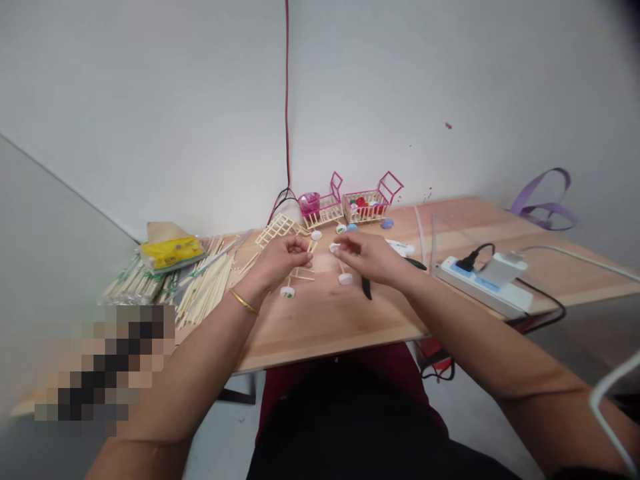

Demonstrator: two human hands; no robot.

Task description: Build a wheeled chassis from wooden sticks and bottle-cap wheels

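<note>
My left hand (287,257), a gold bangle on its wrist, is closed in a pinch on a short wooden stick (313,246). Opposite it, my right hand (365,255) has its thumb and fingers together at a white bottle cap (334,247). Below the hands a white cap (287,292) joins a small frame of sticks (303,273), partly behind my left hand. Another white cap (345,279) lies under my right hand with a stick running up from it. A further white cap (317,235) sits just beyond the fingertips.
Two small stick-built carts (367,208) with pink handles stand by the wall, near a stick lattice (281,229). Loose sticks (210,287) and a yellow tissue pack (173,253) lie left. At right are black-handled pliers (367,288) and a power strip (485,287) with cables.
</note>
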